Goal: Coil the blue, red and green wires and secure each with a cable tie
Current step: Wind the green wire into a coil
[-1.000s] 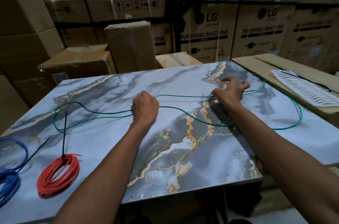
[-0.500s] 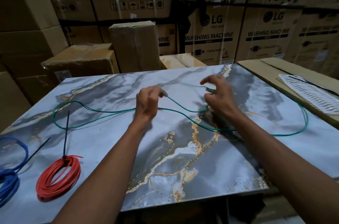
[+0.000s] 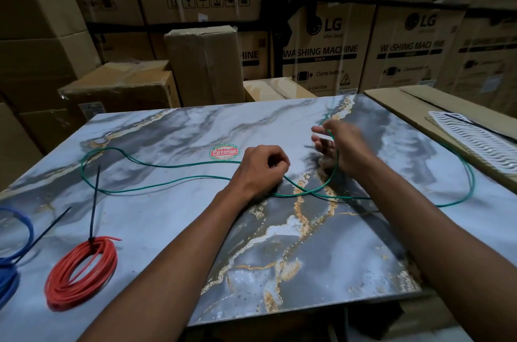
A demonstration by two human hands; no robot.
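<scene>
The green wire (image 3: 156, 186) sprawls in long loose loops across the marble tabletop (image 3: 167, 218). My left hand (image 3: 258, 168) is fisted on it near the table's middle. To the right, my right hand (image 3: 340, 147) is blurred, fingers curled around a raised loop of the same wire. The red wire (image 3: 81, 269) lies coiled at the front left with a black cable tie (image 3: 94, 201) fastened on it, its tail pointing away. The blue wire (image 3: 11, 269) is partly cut off at the left edge, a second black tie (image 3: 44, 232) sticking out from it.
Stacked cardboard boxes (image 3: 204, 61) wall in the table's far side. A flat carton with a white ribbed sheet (image 3: 475, 143) lies along the right edge. A red and green sticker (image 3: 224, 152) is on the tabletop behind my left hand.
My right hand has swung a loop of green wire up and around beside my left fist. The view has shifted, and a sticker now shows behind my left hand.
</scene>
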